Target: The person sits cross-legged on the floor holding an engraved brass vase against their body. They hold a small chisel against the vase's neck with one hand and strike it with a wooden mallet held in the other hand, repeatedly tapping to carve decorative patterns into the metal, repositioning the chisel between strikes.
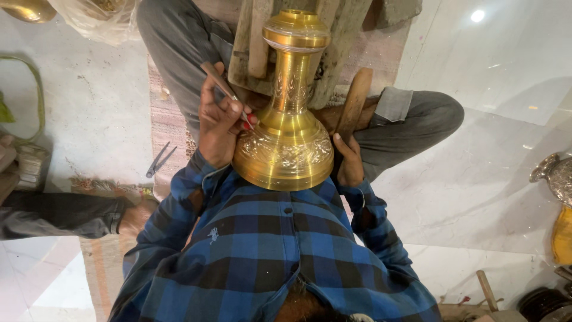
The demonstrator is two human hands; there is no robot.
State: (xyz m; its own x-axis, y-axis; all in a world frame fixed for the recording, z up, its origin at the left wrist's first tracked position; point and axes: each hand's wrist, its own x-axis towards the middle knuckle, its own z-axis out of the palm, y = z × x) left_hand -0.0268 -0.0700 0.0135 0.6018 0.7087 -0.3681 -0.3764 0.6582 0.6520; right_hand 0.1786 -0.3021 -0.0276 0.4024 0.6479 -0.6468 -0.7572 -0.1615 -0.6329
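Seen from above: a gleaming, bell-bottomed brass vase (290, 128) with a tall narrow neck and engraved floral bands, lying tilted with its wide base pressed against the chest of a blue-and-black checked shirt (262, 250) and its mouth pointing away over crossed legs in grey trousers (179, 48)

Neck propped on a rough, weathered wooden block (339, 42) between the knees

Left hand (217, 122) at the vase's left shoulder, fingers (233, 108) closed in a pen-like pinch round a thin metal engraving tool (217, 79), held slantwise, its lower end just beside the patterned band and its upper end sticking out above the knuckles

Right hand (348, 160) on the opposite side, laid against the flared base, thumb touching the brass; remaining fingers hidden behind the curve, so impossible to tell whether spread or curled

Vase thus lodged between the two hands, touched by both

Just beyond the right hand, a rounded wooden handle (356, 98) resting on the thigh

On the woven mat (170, 122) to the left, a pair of slim metal dividers (158, 160), well apart from the fingers

Farther left, on the pale marble floor (476, 179), another person's leg in dark grey trousers (59, 214)

At the right edge, part of a silver-coloured embossed vessel (557, 176)
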